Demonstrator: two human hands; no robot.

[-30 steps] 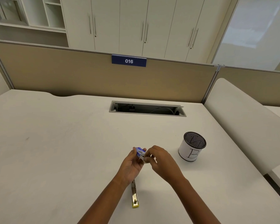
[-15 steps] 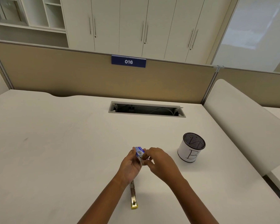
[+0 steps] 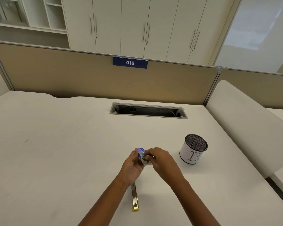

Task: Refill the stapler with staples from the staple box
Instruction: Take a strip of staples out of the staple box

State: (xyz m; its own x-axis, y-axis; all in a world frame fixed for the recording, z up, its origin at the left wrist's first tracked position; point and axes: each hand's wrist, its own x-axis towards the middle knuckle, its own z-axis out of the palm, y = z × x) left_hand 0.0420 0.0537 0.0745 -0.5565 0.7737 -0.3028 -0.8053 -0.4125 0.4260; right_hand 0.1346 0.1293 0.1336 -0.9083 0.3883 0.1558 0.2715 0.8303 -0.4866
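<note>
Staple box [image 3: 144, 159] between the fingers [image 3: 151, 152]

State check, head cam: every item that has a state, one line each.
staple box: off the desk, held by both hands
left hand: grips the box
right hand: pinches the box's end
stapler: flat on desk, untouched, metal channel up
pen cup: upright
cable hatch: open
cabinet doors: closed

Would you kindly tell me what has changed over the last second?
The right hand edged slightly left, its fingertips closing on the near end of the staple box. The left hand keeps gripping the box; the stapler and mesh pen cup stayed put.
</note>
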